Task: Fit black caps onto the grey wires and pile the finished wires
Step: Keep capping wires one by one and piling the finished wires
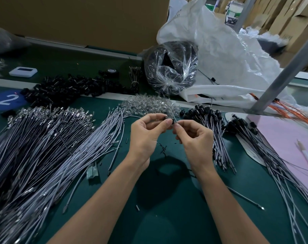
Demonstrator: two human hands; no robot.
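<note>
Both hands raised over the middle of the surface (167, 199), fingertips meeting; left hand (146, 132) pinches a black cap (169, 120) between thumb and fingers; right hand (193, 138) pinches a thin grey wire (173, 116) right at the cap, its pale end poking up above the fingers (can't tell whether it is seated in the cap yet).

Cap is small, dark and mostly hidden by fingertips.

Uncapped grey wires (44, 147) fan out in a big heap on the left, metal terminals at their far ends; capped wires (209, 124) lie piled just right of the hands, black heads at the far end; a second capped pile (251, 138) is further right, partly on a pink sheet (290, 138).

Behind the hands: clear plastic parts (149, 104); loose black caps (67, 88) back left; a blue disc marked "2" (8, 100); a white device (23, 71).

The surface is green matting; a tied clear bag of black parts (170, 67) leans on a white sack (220, 50); orange wires (294, 110) lie past a grey metal post (287, 64); cardboard wall (79, 20) behind, stacked cartons far right.
</note>
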